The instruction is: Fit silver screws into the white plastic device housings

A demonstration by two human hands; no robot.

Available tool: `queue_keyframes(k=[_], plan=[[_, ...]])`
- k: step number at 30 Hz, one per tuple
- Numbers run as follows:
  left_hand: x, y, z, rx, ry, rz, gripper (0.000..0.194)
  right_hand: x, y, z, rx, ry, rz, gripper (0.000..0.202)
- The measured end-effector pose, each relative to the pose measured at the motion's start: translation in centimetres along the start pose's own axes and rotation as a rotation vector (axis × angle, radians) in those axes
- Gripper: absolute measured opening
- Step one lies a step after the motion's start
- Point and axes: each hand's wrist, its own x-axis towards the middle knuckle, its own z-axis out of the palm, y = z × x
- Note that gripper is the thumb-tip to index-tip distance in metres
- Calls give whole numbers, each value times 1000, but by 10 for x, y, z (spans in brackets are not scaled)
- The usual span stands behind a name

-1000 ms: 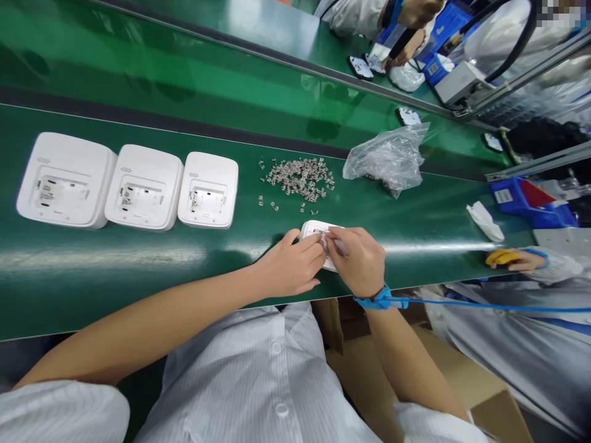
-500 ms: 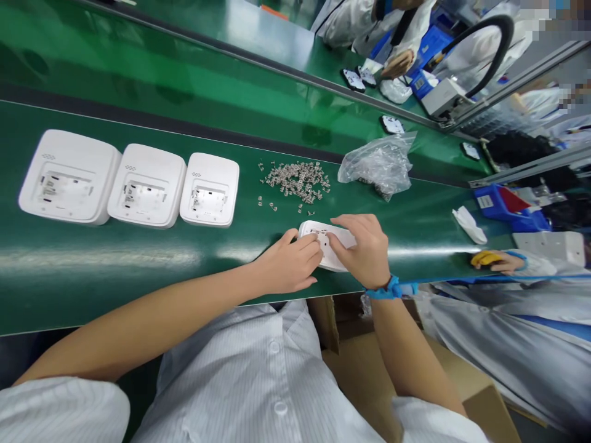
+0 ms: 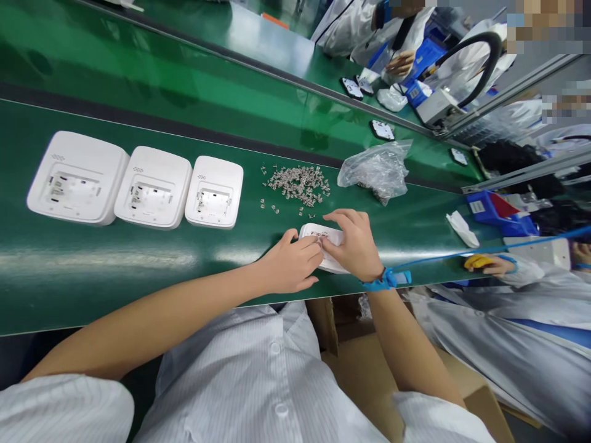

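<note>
A white plastic housing [image 3: 327, 263] lies near the front edge of the green bench, partly covered by both hands. At its left end, my left hand [image 3: 293, 263] grips it with bent fingers, the fingertips over its recess. My right hand [image 3: 356, 245] is curled around the right part, its thumb in the recess close to the left fingertips. Whether a small part is pinched there is hidden. Beyond the housing lies a pile of small metal clips [image 3: 300, 184], a few of them scattered loose. Three similar white housings [image 3: 85, 209] [image 3: 159, 216] [image 3: 210, 218] stand in a row to the left.
A clear plastic bag [image 3: 376, 169] with small parts rests right of the pile. Further right are a white tissue [image 3: 462, 229], a blue bin [image 3: 501, 212] and a co-worker's hand in yellow finger covers [image 3: 480, 262]. A blue cord [image 3: 462, 252] runs from my right wrist.
My right hand has shifted left over the housing, its thumb now nearer the left fingertips. The blue wrist cord has risen taut. The view has moved slightly.
</note>
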Motion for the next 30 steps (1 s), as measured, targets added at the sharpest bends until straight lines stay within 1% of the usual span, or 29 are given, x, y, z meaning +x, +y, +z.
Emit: queue_keyframes(k=[6,10,13,17,20,22,24,26,28,29,30], plan=[[0,-1,1,-55,8,-7,34,3,-6,-2,-47,-16,-13,35],[-1,0,0,-50,-5,0,34,4,-5,-3,7,-40,-45,35],[-1,0,-1,-51,-15,0,35,3,-3,0,58,-34,-69,37],[2,1,-1,-54,-32,-12,40,0,-3,1,57,-19,-44,33],[-3,6,-6,-22,-53,2,42,8,-5,-6,96,-86,-75,33],[-16,15,-12,20,-70,6,43,24,-9,-9,184,-124,-162,30],[-39,28,-18,64,-67,-11,46,48,-16,-3,243,-130,-303,21],[-66,44,-23,110,-41,-58,48,74,-25,13,206,-130,-467,17],[-92,59,-28,179,-35,-135,51,96,-32,32,116,-129,-612,19],[-103,66,-32,224,-49,-180,53,103,-36,40,85,-111,-673,20],[-113,74,-36,271,-81,-217,55,108,-41,48,76,-67,-729,22]])
